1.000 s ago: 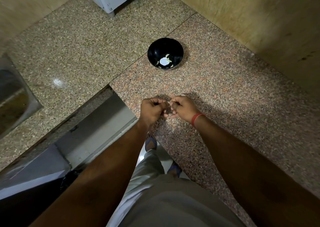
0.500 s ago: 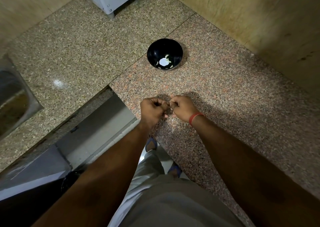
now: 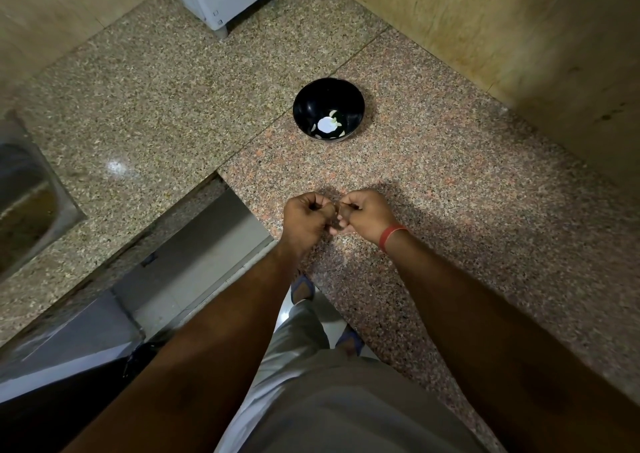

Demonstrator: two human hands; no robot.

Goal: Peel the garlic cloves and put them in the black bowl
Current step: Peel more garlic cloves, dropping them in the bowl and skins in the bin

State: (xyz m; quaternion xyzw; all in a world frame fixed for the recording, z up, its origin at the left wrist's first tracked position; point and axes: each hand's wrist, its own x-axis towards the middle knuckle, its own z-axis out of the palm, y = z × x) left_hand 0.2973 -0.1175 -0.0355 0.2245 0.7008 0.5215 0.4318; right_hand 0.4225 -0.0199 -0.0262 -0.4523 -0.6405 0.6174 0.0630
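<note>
Fingers curled (granite counter).

Garlic clove hidden between curled hands, sink cropped

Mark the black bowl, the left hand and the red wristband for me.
black bowl (image 3: pixel 304 106): head view, bare inner wall at left.
left hand (image 3: pixel 306 220): head view, back of the hand.
red wristband (image 3: pixel 390 235): head view, band on the right wrist.

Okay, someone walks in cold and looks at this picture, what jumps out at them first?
Two fists meet over the speckled counter: the left hand and right hand, knuckle to knuckle, their grip hiding whatever they pinch. Beyond them sits the black bowl, pale garlic cloves at its bottom.
</note>
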